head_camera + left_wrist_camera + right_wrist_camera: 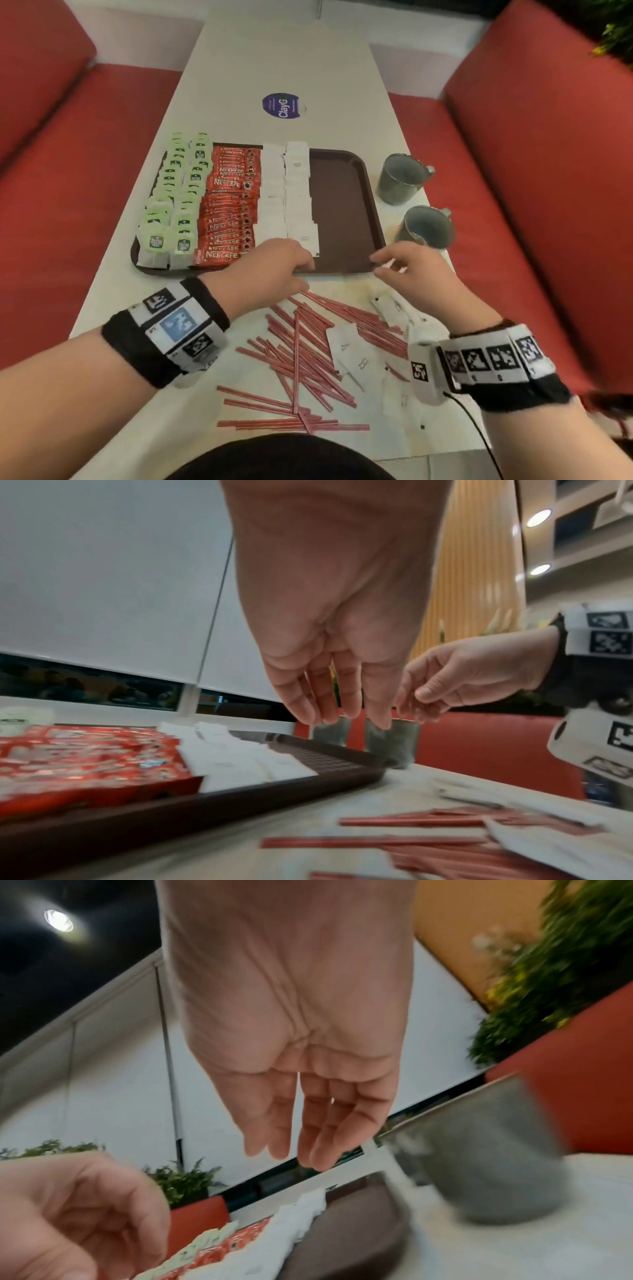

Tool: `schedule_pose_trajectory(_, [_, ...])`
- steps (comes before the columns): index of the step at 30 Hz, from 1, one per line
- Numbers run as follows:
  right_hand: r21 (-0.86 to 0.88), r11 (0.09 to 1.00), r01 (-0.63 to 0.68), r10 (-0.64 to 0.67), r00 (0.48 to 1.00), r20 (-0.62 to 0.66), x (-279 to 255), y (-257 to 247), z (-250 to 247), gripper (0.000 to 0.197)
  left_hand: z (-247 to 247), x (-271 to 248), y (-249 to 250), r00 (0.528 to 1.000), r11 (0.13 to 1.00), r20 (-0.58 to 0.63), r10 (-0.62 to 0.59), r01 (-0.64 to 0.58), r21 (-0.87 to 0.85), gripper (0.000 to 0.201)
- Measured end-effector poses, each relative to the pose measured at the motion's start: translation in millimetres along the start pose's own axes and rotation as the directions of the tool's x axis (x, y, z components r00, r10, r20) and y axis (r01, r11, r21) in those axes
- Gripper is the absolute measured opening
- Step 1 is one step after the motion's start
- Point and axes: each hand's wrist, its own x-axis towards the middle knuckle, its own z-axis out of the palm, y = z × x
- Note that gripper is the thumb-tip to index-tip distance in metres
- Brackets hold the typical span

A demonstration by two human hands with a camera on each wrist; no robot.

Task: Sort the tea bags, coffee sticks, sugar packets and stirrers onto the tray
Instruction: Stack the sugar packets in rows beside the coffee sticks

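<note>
Red stirrers [301, 346] lie loose just behind both hands, still unsorted. Left hand [270, 270] and right hand [407, 270] hover relaxed and empty over the tray [346, 212] edge, its bare strip likely theirs.

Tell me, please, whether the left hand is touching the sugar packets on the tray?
Apart. In the left wrist view the left hand hangs with its fingertips clearly above the sugar packets on the tray.

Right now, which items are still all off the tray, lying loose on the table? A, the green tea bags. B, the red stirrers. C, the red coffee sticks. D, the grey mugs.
B: the red stirrers lie scattered on the table in front of the tray, whose right part is bare.
</note>
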Motion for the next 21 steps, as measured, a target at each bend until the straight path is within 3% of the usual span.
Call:
schedule_pose_trajectory(4, [-0.055, 0.989, -0.137, 0.141, 0.987, 0.077, -63.5, 37.1, 10.6, 0.011, 30.6, -4.2, 33.8, 0.987, 0.994, 0.133, 0.095, -0.100, 0.034, 0.039])
schedule_pose_trajectory(8, [-0.140, 0.982, -0.123, 0.144, 0.979, 0.147, -98.1, 39.1, 41.0, 0.024, 56.6, -1.3, 53.1, 0.967, 0.987, 0.251, 0.046, -0.083, 0.141, 0.052])
schedule_pose_trajectory(14, [-0.369, 0.925, -0.091, 0.139, 0.984, 0.108, -89.9, 12.0, 71.6, 0.053, 70.6, 0.6, 60.4, 0.983, 0.994, 0.182, -0.011, -0.010, 0.113, 0.051])
schedule_pose_trajectory(18, [-0.353, 0.928, -0.120, 0.170, 0.979, 0.112, -78.5, 3.4, 67.6, 0.041, 74.5, 0.5, 59.8, 0.986, 0.998, 0.156, -0.065, 0.066, 0.000, 0.053])
schedule_pose_trajectory(21, [-0.212, 0.963, -0.169, 0.199, 0.972, 0.126, -74.8, 4.5, 62.4, 0.015, 74.9, 0.2, 58.4, 0.986, 0.993, 0.145, -0.080, 0.093, -0.079, 0.041])
